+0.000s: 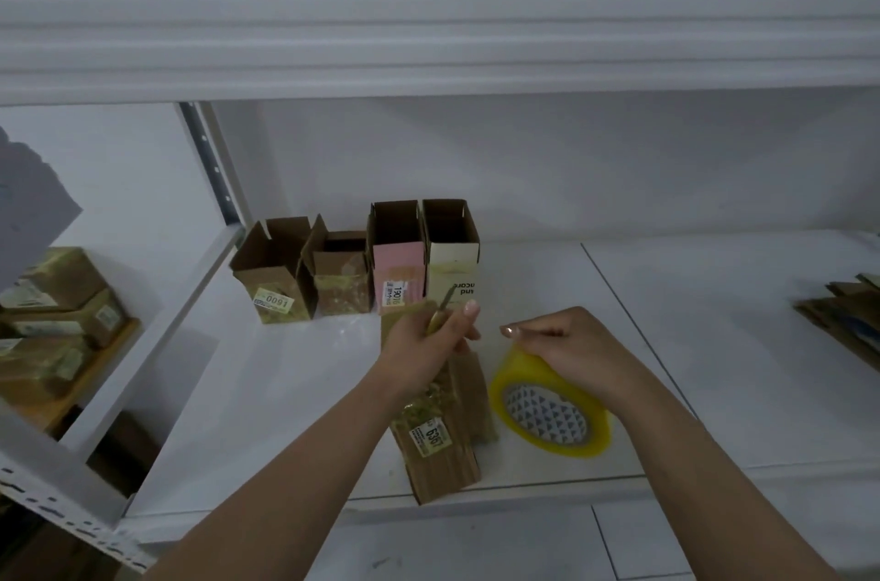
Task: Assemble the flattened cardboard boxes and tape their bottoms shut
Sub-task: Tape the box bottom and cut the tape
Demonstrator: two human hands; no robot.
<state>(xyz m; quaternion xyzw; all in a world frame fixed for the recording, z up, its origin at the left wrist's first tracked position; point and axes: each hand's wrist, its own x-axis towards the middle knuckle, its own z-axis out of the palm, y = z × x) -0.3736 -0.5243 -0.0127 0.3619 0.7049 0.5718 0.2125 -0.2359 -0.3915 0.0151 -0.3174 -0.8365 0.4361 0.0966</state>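
holding a thin blade-like tool (440,311) pinched in my left hand (428,342) above the brown box (443,433) at lower centre, i grip the yellow tape roll (552,409) with my right hand (566,342), seemingly to cut tape for its bottom. four assembled boxes (357,266) stand behind at mid-frame, a flat stack (843,318) lies at the right edge, and open white shelf (690,342) lies between.

white shelving unit (428,28), white wall (619,161) behind, dim even light

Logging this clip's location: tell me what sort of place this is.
Probably a small stockroom or packing area: white metal shelving, four assembled cartons with number stickers, a stack of labelled boxes, and a yellow tape roll.
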